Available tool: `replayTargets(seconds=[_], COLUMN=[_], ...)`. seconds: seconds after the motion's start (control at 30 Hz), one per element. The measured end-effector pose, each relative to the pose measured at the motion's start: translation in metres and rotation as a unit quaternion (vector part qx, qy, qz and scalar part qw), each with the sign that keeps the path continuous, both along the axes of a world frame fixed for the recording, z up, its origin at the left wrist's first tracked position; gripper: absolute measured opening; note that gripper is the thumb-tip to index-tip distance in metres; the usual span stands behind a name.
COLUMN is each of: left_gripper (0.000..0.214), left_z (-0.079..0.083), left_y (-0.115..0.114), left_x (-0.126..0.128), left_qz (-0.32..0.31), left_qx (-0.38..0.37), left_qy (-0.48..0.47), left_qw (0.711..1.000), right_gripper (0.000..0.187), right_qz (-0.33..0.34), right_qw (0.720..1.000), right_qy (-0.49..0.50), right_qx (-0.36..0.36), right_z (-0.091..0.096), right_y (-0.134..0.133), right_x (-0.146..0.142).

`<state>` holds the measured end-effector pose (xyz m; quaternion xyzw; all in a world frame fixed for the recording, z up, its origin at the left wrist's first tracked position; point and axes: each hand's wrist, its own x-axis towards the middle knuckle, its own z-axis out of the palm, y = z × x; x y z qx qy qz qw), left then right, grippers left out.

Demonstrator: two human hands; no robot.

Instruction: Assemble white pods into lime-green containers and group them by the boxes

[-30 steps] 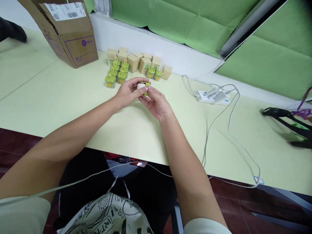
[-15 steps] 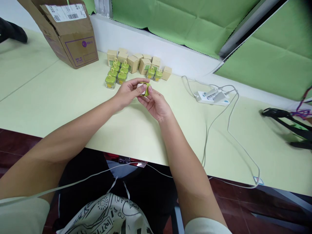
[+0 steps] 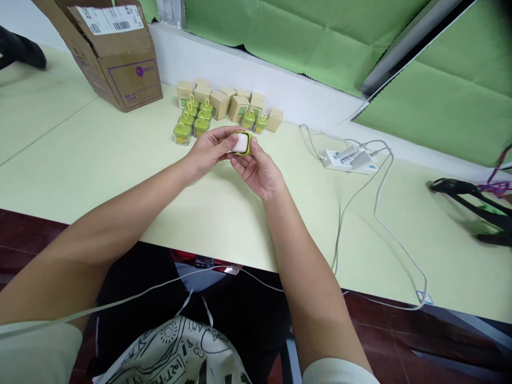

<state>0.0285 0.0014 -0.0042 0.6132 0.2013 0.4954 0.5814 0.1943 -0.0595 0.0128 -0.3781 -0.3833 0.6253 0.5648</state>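
Note:
Between my two hands is a small green square lid point(image 3: 248, 151) with a white block point(image 3: 241, 143) seated in its hollow side, which faces me. The fingers of my left hand point(image 3: 214, 149) are closed on the left side of it, thumb against the white block. My right hand point(image 3: 261, 169) pinches the right edge of the green lid with the thumb. Just beyond my hands stand several small clear jars with green lids and looped handles point(image 3: 183, 131), and two more like them point(image 3: 261, 123) sit to the right.
Several small tan cartons point(image 3: 239, 108) stand along the wall behind the jars. A large cardboard box point(image 3: 132, 80) is at the back left. On the right lie a white power strip point(image 3: 349, 161) with trailing cables and a black stand point(image 3: 472, 200) at the far right.
The green lid has turned in my hands, so more of the white block shows. My right thumb has shifted slightly to the right.

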Motion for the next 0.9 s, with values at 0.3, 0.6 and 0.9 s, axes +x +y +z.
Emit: replayTargets(seconds=[0.3, 0.6, 0.9], left_gripper=[0.06, 0.058, 0.056], left_z=[0.001, -0.002, -0.0018], left_y=[0.0002, 0.0015, 0.0021], left_x=[-0.0007, -0.0007, -0.0008], left_qz=[0.004, 0.001, -0.007], left_qx=[0.0, -0.003, -0.006], left_qy=[0.001, -0.002, -0.003], left_qw=[1.0, 1.0, 1.0], right_gripper=[0.048, 0.046, 0.045], right_qz=[0.001, 0.008, -0.002], right_qw=[1.0, 1.0, 1.0], right_qy=[0.002, 0.009, 0.002], right_qx=[0.0, 0.009, 0.002], right_z=[-0.0021, -0.0036, -0.0028], right_y=[0.0017, 0.0013, 0.0012], right_x=[0.0028, 0.0025, 0.002])
